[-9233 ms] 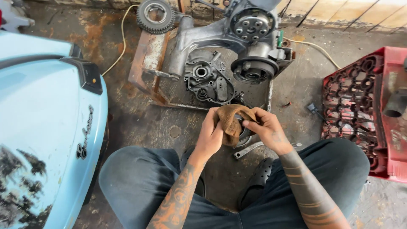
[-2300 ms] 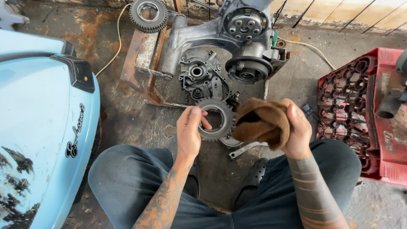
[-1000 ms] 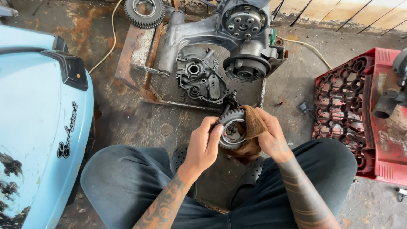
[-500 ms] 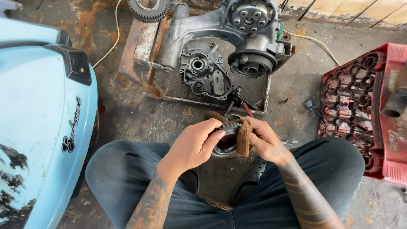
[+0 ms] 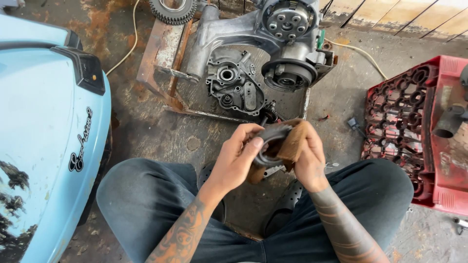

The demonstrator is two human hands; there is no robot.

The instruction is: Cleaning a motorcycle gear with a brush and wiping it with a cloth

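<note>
Stained concrete floor runs under everything I see, and the engine case (image 5: 253, 63) is my landmark. Far left of it sits a pale blue scooter panel (image 5: 44, 122). Just below it, my left hand (image 5: 239, 156) grips the toothed gear ring (image 5: 271, 143) by its rim. My right hand (image 5: 307, 156) clasps a brown rag (image 5: 292, 141) against the ring. I'd turn the ring slowly, pressing cloth into each tooth. Right of the case lies a red crate (image 5: 414, 122).

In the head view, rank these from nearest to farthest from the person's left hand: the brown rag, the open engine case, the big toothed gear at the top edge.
From the left hand:
1. Brown rag, just to its right, in the right hand.
2. Open engine case, on the floor ahead.
3. Big toothed gear, farthest, at the top edge.
</note>
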